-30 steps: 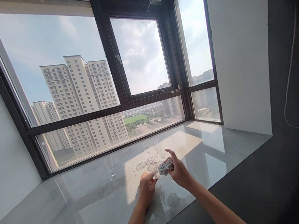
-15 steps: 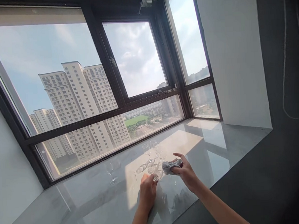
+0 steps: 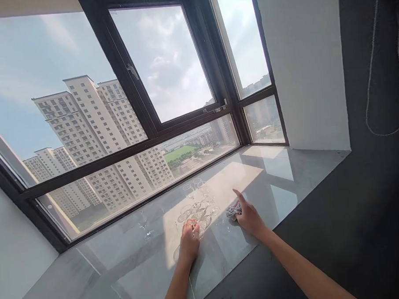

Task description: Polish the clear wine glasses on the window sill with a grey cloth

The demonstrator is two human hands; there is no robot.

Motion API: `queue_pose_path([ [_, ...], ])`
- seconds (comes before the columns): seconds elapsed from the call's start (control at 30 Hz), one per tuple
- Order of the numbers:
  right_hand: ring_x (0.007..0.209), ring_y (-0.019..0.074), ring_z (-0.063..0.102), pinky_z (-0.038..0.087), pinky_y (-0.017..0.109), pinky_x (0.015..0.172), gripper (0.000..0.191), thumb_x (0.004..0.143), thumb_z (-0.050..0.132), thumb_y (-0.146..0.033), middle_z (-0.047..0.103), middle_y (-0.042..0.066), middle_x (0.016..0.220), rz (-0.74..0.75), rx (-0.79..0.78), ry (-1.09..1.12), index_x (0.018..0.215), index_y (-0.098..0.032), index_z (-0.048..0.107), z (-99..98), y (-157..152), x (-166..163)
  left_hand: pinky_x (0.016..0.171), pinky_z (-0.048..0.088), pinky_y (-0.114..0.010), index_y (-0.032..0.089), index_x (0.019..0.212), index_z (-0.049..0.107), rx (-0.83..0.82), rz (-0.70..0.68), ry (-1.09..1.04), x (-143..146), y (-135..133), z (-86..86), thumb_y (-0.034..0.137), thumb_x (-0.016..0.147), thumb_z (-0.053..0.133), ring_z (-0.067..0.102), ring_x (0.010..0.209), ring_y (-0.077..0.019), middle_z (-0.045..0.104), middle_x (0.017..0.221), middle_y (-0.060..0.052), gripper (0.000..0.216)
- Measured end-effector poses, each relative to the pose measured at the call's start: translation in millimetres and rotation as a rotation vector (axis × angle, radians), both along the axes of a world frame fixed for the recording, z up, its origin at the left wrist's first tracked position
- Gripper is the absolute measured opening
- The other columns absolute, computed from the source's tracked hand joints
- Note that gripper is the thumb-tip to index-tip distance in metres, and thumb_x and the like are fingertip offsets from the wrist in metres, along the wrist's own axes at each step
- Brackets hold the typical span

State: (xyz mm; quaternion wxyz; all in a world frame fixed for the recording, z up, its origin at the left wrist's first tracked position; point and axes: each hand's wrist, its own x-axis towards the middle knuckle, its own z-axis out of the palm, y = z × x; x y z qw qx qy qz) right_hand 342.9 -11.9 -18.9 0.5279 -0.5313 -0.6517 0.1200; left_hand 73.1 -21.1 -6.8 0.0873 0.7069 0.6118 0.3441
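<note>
My left hand (image 3: 189, 242) is closed around a clear glass (image 3: 193, 223), held low over the sunlit windowsill; fingers hide much of the glass. In my right hand (image 3: 248, 215) is a bunched grey-white cloth (image 3: 234, 211), its index finger raised. The cloth is apart from the held glass, to its right. Beyond my hands several clear stemmed glasses (image 3: 188, 191) stand close together on the sill, casting looped shadows. Another stemmed glass (image 3: 147, 231) stands alone to the left, near the window frame.
The glossy grey windowsill (image 3: 132, 276) runs beneath dark-framed windows (image 3: 120, 159). Its front edge drops to a dark area at the lower right. A white wall (image 3: 311, 74) borders the right side, and a looped cord (image 3: 369, 98) hangs beyond it.
The hands have moved apart: my left hand shifted slightly left with the glass, and my right hand drew the cloth away to the right. The view has also shifted.
</note>
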Motion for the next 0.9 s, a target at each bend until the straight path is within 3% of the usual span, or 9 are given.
queue_pose_path([
  [0.13,0.075,0.0151,0.052,0.037,0.024,0.067,0.067,0.066,0.049,-0.004,0.056,0.0,0.084,-0.074,-0.039,-0.1,0.131,-0.022,0.05,-1.7,3,-1,0.104,0.039,-0.041,0.015,0.115,0.061,-0.021,0.158,0.234,1,-8,2.1,0.036,0.09,0.049,0.052,0.122,-0.0278,0.062,0.124,-0.015,0.035],
  [0.23,0.075,0.016,0.052,0.034,0.023,0.064,0.064,0.069,0.051,-0.005,0.057,0.002,0.085,-0.117,-0.085,-0.17,0.131,-0.021,0.051,1.2,0,-3,0.096,0.041,-0.041,0.019,0.1,0.063,-0.067,0.242,0.288,1,-16,7.2,0.041,0.088,0.05,0.057,0.112,-0.0288,0.066,0.108,-0.011,0.028],
  [0.37,0.078,0.0198,0.057,0.033,0.025,0.059,0.07,0.076,0.051,-0.005,0.062,0.008,0.088,-0.149,-0.119,-0.277,0.144,-0.02,0.043,8.1,-7,-7,0.088,0.042,-0.036,0.024,0.09,0.06,-0.111,0.213,0.262,1,-17,11.4,0.04,0.088,0.05,0.061,0.102,-0.0246,0.067,0.088,-0.004,0.019],
  [0.63,0.088,0.028,0.063,0.036,0.027,0.054,0.065,0.087,0.047,-0.009,0.066,0.014,0.085,-0.209,-0.13,-0.449,0.151,-0.021,0.036,5.5,-11,-12,0.09,0.041,-0.036,0.025,0.096,0.063,-0.145,0.22,0.234,19,33,14.0,0.034,0.088,0.053,0.059,0.11,-0.0266,0.072,0.095,-0.007,0.016],
  [0.9,0.107,0.032,0.056,0.04,0.029,0.062,0.065,0.086,0.048,-0.006,0.063,0.017,0.117,-0.187,-0.133,-0.49,0.148,-0.02,0.036,5.7,-10,-12,0.098,0.039,-0.037,0.021,0.105,0.068,-0.089,0.198,0.225,29,67,8.9,0.027,0.09,0.053,0.056,0.121,-0.0279,0.071,0.113,-0.013,0.022],
])
